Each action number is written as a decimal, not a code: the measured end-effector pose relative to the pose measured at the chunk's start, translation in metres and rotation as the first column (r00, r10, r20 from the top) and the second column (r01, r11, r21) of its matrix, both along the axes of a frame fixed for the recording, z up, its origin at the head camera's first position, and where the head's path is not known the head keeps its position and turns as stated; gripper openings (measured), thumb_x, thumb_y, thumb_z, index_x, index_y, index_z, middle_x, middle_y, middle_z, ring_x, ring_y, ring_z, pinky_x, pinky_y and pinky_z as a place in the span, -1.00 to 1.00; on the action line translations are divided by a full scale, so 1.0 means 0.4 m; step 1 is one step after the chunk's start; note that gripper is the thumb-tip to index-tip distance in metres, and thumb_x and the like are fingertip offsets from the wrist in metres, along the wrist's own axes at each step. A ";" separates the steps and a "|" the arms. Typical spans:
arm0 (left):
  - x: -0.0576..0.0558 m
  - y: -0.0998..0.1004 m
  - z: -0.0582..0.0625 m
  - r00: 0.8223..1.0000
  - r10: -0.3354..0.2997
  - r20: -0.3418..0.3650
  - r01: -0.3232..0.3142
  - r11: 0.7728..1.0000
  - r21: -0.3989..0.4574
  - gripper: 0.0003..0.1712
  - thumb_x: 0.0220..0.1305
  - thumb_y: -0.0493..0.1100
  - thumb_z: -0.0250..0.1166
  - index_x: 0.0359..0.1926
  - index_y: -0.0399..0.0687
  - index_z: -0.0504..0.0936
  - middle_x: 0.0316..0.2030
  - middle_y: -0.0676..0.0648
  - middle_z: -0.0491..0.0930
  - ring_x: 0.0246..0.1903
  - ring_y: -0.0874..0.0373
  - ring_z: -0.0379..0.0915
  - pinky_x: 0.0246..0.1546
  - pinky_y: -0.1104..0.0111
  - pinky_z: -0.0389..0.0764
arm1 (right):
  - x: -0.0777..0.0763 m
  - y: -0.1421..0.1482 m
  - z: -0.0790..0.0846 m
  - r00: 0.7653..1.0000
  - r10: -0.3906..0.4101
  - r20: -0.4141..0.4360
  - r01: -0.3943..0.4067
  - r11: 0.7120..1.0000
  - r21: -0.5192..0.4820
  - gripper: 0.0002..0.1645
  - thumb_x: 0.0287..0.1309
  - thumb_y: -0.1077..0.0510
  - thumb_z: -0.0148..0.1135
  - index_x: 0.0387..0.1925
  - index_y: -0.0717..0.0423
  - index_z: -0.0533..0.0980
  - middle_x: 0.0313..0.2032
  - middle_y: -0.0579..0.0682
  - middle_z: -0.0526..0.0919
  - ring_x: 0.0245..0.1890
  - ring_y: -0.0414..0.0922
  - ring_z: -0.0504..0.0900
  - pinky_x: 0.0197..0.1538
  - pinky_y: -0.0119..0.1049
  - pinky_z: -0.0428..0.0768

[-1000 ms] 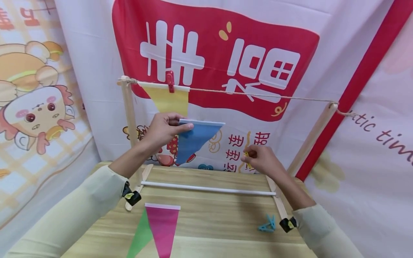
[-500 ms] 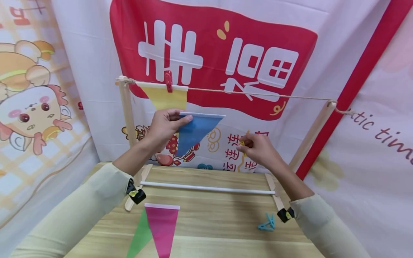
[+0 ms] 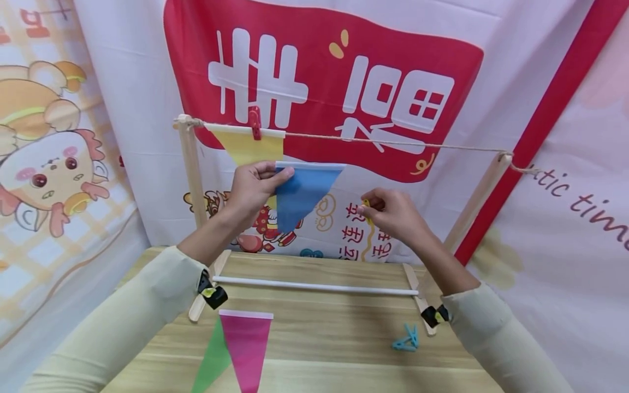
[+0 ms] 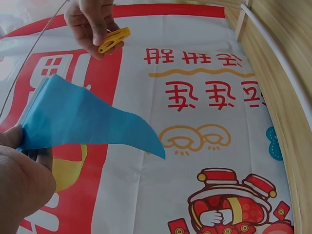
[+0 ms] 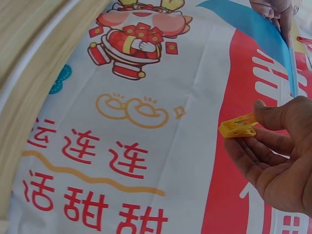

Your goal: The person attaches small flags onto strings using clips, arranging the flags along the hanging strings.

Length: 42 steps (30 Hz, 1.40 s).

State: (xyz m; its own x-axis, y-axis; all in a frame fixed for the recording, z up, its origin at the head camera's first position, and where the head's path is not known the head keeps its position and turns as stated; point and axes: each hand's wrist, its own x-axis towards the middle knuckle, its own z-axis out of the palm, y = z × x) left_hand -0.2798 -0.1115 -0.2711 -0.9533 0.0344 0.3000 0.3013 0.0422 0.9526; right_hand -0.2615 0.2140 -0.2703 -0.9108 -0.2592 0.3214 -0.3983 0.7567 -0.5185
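My left hand (image 3: 253,188) pinches a blue triangular flag (image 3: 307,191) by the left end of its white top edge, just below the string (image 3: 393,142). The flag hangs with its point down, its cloth curving in the left wrist view. In my right hand (image 3: 395,215) is a yellow clothespin (image 5: 238,126), pinched between thumb and fingers, to the right of the flag and lower than the string. A yellow flag (image 3: 255,146) hangs at the string's left end under a red clothespin (image 3: 255,123); my left hand partly covers its lower part.
The string runs between two wooden posts (image 3: 191,169), joined low down by a white rod (image 3: 314,286). On the wooden table (image 3: 319,349) lie a pink flag (image 3: 247,344) overlapping a green flag (image 3: 212,357), and blue clothespins (image 3: 407,339) at right. A printed cloth backdrop (image 3: 314,16) stands behind.
Both hands have risen toward the string, the left with the blue flag, the right with the yellow clothespin. The right hand has also shifted slightly left.
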 end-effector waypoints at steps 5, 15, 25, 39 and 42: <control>0.001 0.009 0.003 1.000 0.021 -0.007 -0.020 0.999 0.030 -0.36 0.48 0.12 0.54 0.44 -0.04 0.73 0.35 -0.12 0.78 0.36 -0.16 0.75 0.49 -0.13 0.64 | 0.003 -0.006 0.012 1.000 0.001 -0.016 -0.002 1.000 -0.027 -0.49 0.45 0.00 0.54 0.30 0.13 0.73 0.03 0.10 0.88 -0.12 0.02 0.85 -0.01 -0.10 0.90; -0.004 0.023 0.033 0.998 0.022 -0.054 -0.021 0.999 0.028 -0.42 0.50 0.10 0.53 0.38 -0.09 0.76 0.31 -0.15 0.81 0.34 -0.16 0.77 0.49 -0.12 0.65 | -0.002 -0.029 0.061 0.985 0.048 -0.163 -0.052 0.999 -0.015 -0.48 0.41 0.01 0.58 0.27 0.16 0.74 0.02 0.10 0.91 -0.13 0.00 0.88 0.04 0.02 0.92; -0.003 0.033 0.058 0.998 -0.004 -0.059 0.007 0.999 0.048 -0.41 0.55 0.04 0.49 0.44 -0.10 0.71 0.35 -0.15 0.78 0.36 -0.17 0.75 0.50 -0.15 0.63 | 0.003 -0.038 0.102 0.984 0.038 -0.174 -0.042 0.999 -0.024 -0.50 0.44 -0.01 0.55 0.27 0.14 0.73 0.01 0.08 0.91 -0.13 -0.01 0.89 0.02 0.00 0.91; -0.010 0.040 0.081 0.993 0.015 -0.115 -0.002 0.994 0.114 -0.43 0.53 0.09 0.50 0.40 -0.07 0.76 0.33 -0.11 0.80 0.33 -0.12 0.78 0.46 -0.09 0.67 | 0.020 -0.044 0.154 0.976 0.074 -0.203 -0.079 0.997 -0.017 -0.50 0.41 -0.06 0.58 0.25 0.07 0.77 -0.07 0.04 0.89 -0.21 -0.01 0.84 -0.07 -0.23 0.84; -0.012 0.042 0.085 0.993 0.022 -0.118 -0.008 0.992 0.124 -0.44 0.52 0.09 0.51 0.38 -0.07 0.77 0.33 -0.11 0.80 0.33 -0.12 0.78 0.46 -0.11 0.68 | 0.025 -0.045 0.173 0.980 0.098 -0.176 -0.102 0.995 -0.012 -0.52 0.41 -0.06 0.57 0.24 0.06 0.78 -0.08 0.04 0.88 -0.23 -0.01 0.84 -0.10 -0.31 0.83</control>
State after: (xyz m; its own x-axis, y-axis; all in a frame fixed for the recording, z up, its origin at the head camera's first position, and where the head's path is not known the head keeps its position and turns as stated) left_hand -0.2845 -0.0945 -0.2370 -0.9106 -0.0238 0.4126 0.4132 -0.0677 0.9081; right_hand -0.2513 0.1961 -0.2012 -0.8099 -0.3375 0.4797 -0.5572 0.6983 -0.4494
